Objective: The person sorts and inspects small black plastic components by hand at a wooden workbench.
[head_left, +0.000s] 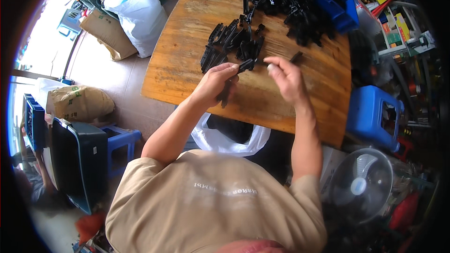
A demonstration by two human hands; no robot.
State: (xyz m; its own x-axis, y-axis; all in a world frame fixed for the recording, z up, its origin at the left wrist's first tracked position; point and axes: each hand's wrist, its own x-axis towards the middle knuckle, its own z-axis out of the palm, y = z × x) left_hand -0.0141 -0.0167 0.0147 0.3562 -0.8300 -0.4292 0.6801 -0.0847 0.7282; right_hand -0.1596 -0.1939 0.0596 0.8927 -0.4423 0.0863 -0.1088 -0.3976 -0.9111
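My left hand (216,83) is over the near part of the wooden table, closed on a slim black plastic part (245,65) that sticks out past the thumb. Beneath its fingers shows another dark piece (225,94); whether the hand grips it too I cannot tell. My right hand (288,80) is a short way to the right, thumb and forefinger drawn together; anything between them is too small to make out. Just beyond the left hand is a loose pile of similar black parts (230,37). One black piece (296,57) lies just past the right hand.
A larger heap of black parts (304,18) and a blue bin (344,14) occupy the table's (183,65) far side. An open white bag (206,137) sits below the near edge. A blue stool (372,115) and a fan (360,185) stand right; sacks (136,14) stand left.
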